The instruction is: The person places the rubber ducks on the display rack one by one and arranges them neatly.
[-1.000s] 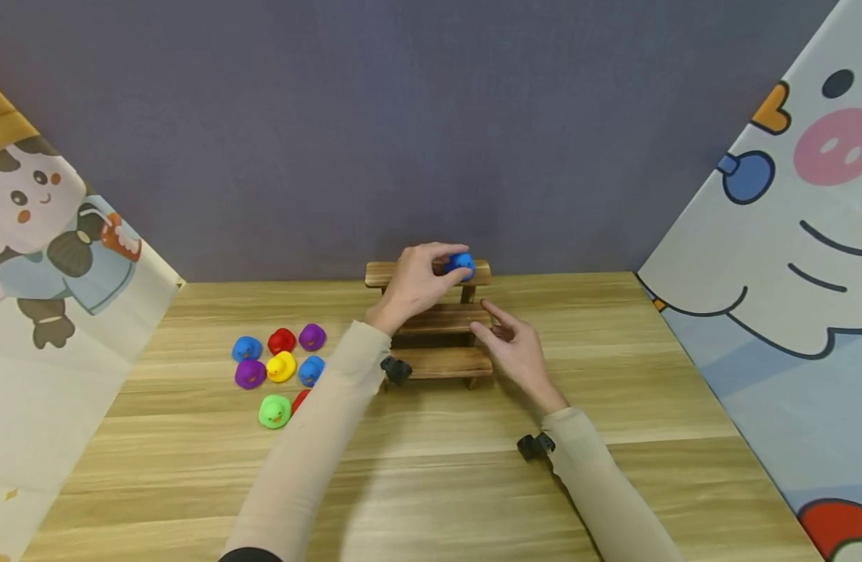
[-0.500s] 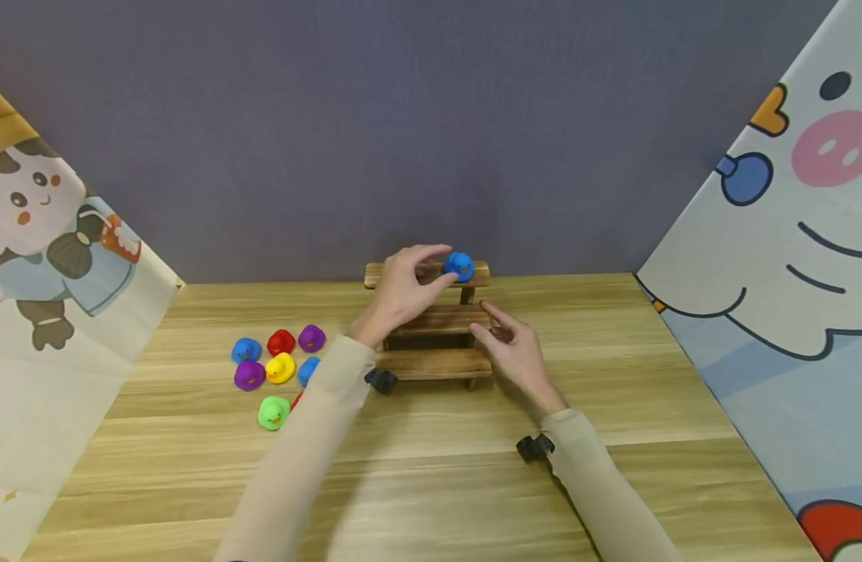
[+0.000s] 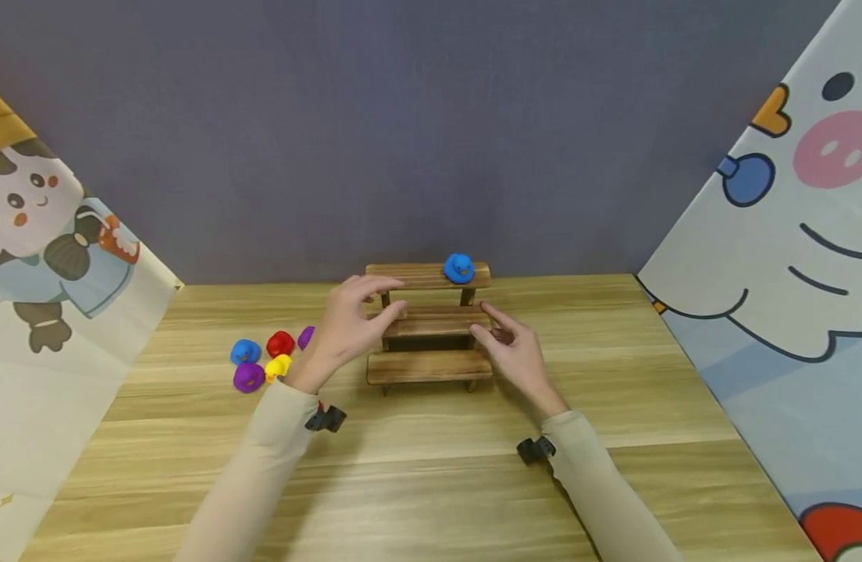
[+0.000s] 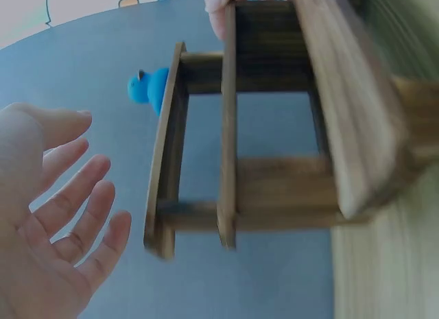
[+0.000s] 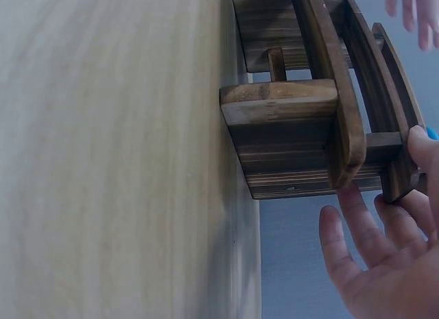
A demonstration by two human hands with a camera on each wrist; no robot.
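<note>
A small three-step wooden display stand [image 3: 431,365] stands at the back of the table. On the right part of its top step sits a blue rubber duck [image 3: 459,269], facing front. My right hand [image 3: 517,355] holds the right end of the middle step, its thumb [image 5: 421,149] against the board. To the left of the stand, my left hand [image 3: 347,328] hangs in the air with nothing in it. Its fingers [image 4: 75,195] are spread and relaxed in the left wrist view, apart from the duck and the boards.
Left on the table lie more rubber ducks: a blue one [image 3: 244,352], a red one [image 3: 280,344], a yellow one [image 3: 278,367] and purple ones [image 3: 248,378]. My left forearm covers others. A grey wall [image 3: 431,133] rises behind; printed cartoon panels flank both sides.
My left hand has let go of the blue duck on the top step and moved left and toward me. The right hand has stayed at the stand.
</note>
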